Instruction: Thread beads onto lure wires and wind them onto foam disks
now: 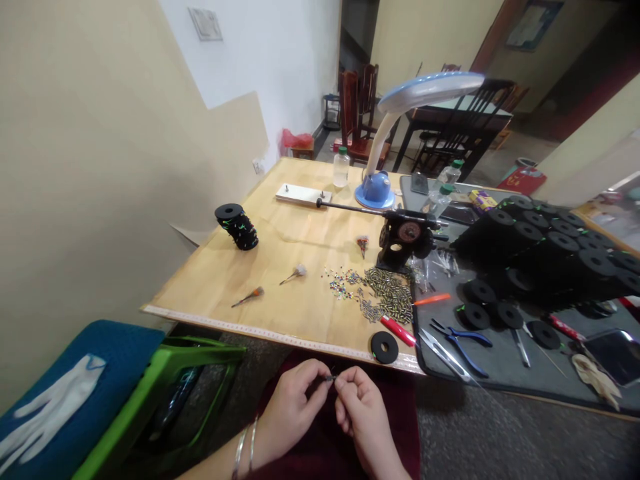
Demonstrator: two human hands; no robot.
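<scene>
My left hand (pixel 295 403) and my right hand (pixel 360 407) meet over my lap, just below the wooden table's (pixel 280 267) front edge. Both pinch one tiny dark piece (pixel 330 379) between thumb and fingertips; I cannot make out what it is. A black foam disc (pixel 385 347) lies on the table edge right above my hands. Behind it spreads a heap of small metal pieces and coloured beads (pixel 380 297), beside a red-handled tool (pixel 399 331).
A black hand-crank winder (pixel 405 240) and a blue desk lamp (pixel 385 180) stand mid-table. Many black spools (pixel 550 257) pile on a grey mat (pixel 500 380) at right, with pliers (pixel 463 340) and scissors. One spool stack (pixel 237 225) stands left. A green stool (pixel 170 380) sits at my left.
</scene>
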